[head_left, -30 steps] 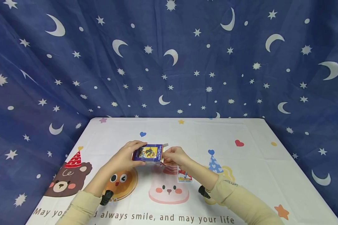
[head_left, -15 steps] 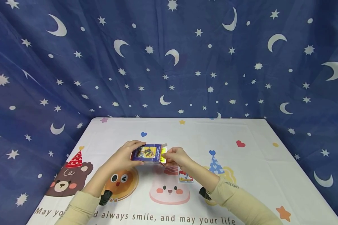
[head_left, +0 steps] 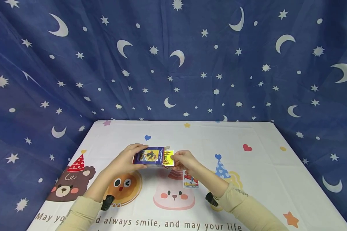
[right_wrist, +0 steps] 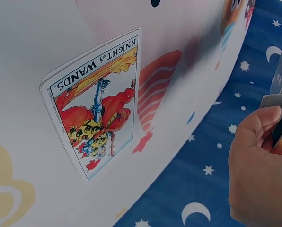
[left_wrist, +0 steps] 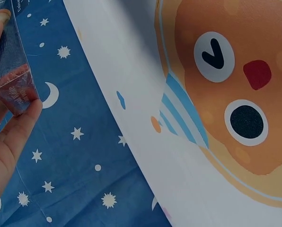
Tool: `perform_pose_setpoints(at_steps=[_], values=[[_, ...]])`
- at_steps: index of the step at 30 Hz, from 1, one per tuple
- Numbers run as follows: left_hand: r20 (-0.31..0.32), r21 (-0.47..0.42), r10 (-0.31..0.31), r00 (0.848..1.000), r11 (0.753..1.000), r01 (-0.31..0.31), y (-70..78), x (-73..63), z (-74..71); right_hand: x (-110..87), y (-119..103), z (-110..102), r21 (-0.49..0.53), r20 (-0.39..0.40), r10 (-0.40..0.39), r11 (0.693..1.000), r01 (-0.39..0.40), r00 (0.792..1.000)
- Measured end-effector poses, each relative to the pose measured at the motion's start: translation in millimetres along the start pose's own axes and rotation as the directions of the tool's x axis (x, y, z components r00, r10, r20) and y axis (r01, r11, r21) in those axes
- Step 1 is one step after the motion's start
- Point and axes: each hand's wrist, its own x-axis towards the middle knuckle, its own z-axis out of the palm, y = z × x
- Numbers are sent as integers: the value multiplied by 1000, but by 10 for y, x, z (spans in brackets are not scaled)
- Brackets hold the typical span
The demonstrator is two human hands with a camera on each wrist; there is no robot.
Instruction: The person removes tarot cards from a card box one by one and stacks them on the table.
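Observation:
My left hand (head_left: 126,159) grips the closed end of a blue tarot card box (head_left: 148,156), thumb on the near side, fingers on the far side. In the left wrist view a fingertip lies at the clear-wrapped box's (left_wrist: 11,61) reddish end. From the box's open right end stick out yellow-faced tarot cards (head_left: 168,158). My right hand (head_left: 187,160) pinches their outer edge between thumb and fingers. Below the right wrist, a Knight of Wands tarot card (right_wrist: 98,104) lies face up on the cloth, with a thin layered edge under it.
A white tablecloth (head_left: 219,138) with printed cartoon animals and lettering covers the table. Behind it hangs a blue curtain (head_left: 150,80) with moons and stars. Black wrist cameras (head_left: 107,202) sit under both forearms.
The yellow-faced cards have come out of the box's end, drawn to the right by my right hand. My left hand and the box have shifted slightly left.

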Motion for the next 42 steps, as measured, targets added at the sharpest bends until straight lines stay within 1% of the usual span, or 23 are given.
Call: perform_pose_setpoints(at_steps=[6, 9, 14, 17, 19, 24, 27, 35, 40, 42], values=[[-30, 0, 21, 999, 1000, -21, -26, 3, -13, -8, 6, -32, 44, 18, -7, 999, 6, 1000], [-36, -1, 27, 999, 1000, -27, -35, 1, -18, -24, 13, -43, 49, 54, 2, 999, -5, 999], [-30, 0, 19, 999, 1000, -19, -39, -4, -21, -52, 35, -41, 55, 123, 22, 998, -29, 992], [-33, 7, 28, 999, 1000, -27, -34, -1, -29, -65, 45, -37, 79, 145, 23, 996, -34, 989], [-38, 2, 30, 999, 1000, -30, -27, 1, -41, -71, 52, -42, 89, 151, 9, 996, -23, 989], [-46, 1, 35, 998, 999, -35, -32, -3, -65, -88, 63, -72, 80, 135, -8, 997, -2, 991], [-49, 5, 35, 998, 999, -35, -45, -10, -63, -99, 74, -100, 73, 122, -3, 997, -6, 993], [-51, -2, 35, 998, 999, -35, -38, -12, -67, -122, 89, -156, 124, 135, -21, 992, 4, 991], [-50, -6, 11, 999, 1000, -12, -30, -7, -92, -142, 78, -158, 151, 86, -29, 988, 15, 996], [-49, -2, 13, 999, 1000, -13, -33, -7, -99, -145, 75, -156, 170, 61, -24, 985, 13, 998]])
